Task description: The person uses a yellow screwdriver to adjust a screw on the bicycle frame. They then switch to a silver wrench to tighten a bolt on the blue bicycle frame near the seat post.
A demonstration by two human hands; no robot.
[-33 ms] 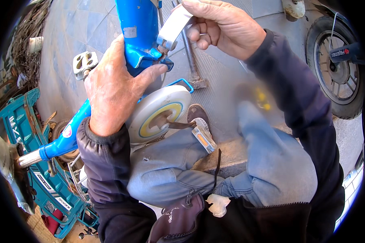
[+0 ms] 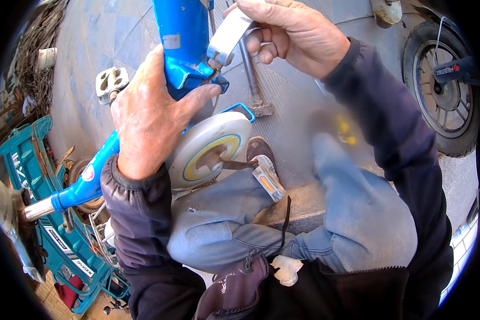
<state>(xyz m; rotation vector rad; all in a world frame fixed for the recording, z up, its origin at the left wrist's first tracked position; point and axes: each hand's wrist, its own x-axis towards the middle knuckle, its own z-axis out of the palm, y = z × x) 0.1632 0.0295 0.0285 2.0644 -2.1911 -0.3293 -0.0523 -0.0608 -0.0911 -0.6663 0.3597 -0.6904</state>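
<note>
Frame: a blue bicycle frame is held up over the knees, its tube running down to the lower left, where a bare metal end shows.
Left hand: the left hand is clamped around the frame at its junction, thumb hooked over the lower lug.
Right hand: the right hand is closed on a flat grey tool (a spanner, by the look of it), whose lower end is set against a fitting on the frame.
Chain cover: a white disc-shaped cover with a yellow and blue ring sits just below the left hand; a crank runs from its centre to a pedal.
Step in hand: a fitting at the frame junction is judged to be under tightening or loosening, the frame being steadied meanwhile.
Next move: a firm turn of the tool would be called for, with the left grip kept tight so the frame does not twist.
Surroundings: a second pedal lies on the paved ground; a teal frame stands at left, a wheel at upper right.
</note>
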